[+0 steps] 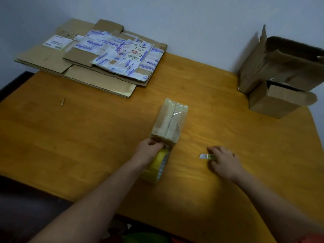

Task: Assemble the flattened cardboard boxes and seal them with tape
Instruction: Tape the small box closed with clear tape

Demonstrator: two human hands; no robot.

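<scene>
Small taped box (169,122) lying lengthwise at centre, yellow tape roll (157,166) on edge at its near end, flattened cardboard stack (98,57) far left, large open box (284,65) and smaller open box (278,100) far right.

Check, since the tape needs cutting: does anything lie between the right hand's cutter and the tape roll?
Nothing visible does. Only bare orange wooden table lies between the right hand on the green-handled cutter and the yellow tape roll the left hand holds at the small taped cardboard box.

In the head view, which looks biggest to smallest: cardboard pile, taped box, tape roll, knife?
Cardboard pile
Taped box
Tape roll, partly hidden by the left hand, so less sure
Knife
</scene>
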